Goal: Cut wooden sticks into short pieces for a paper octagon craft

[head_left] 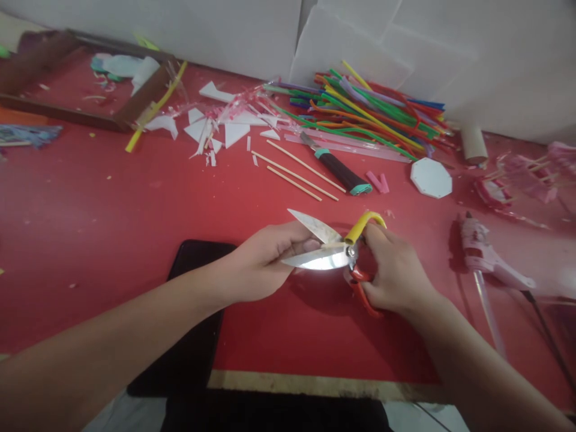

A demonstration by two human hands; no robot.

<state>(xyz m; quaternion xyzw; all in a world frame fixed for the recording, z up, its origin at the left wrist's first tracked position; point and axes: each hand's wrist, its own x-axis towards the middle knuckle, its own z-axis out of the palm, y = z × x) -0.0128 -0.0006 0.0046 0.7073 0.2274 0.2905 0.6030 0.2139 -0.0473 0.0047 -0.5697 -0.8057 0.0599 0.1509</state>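
Note:
My right hand point(396, 270) grips a pair of scissors point(324, 249) by their yellow and red handles, with the shiny blades spread apart and pointing left. My left hand point(265, 258) is closed in a pinch just behind the blades, holding a thin pale stick that passes between them near the pivot. Both hands hover above the red table point(90, 216) near its front edge. What lies under my left palm is hidden.
Three wooden sticks point(294, 168), a craft knife point(337, 168), a heap of coloured pipe cleaners point(373, 111), a white octagon point(431, 177), white foam scraps point(216, 123), a pink glue gun point(490, 258), a black phone point(189, 312), a brown tray point(76, 78) at back left.

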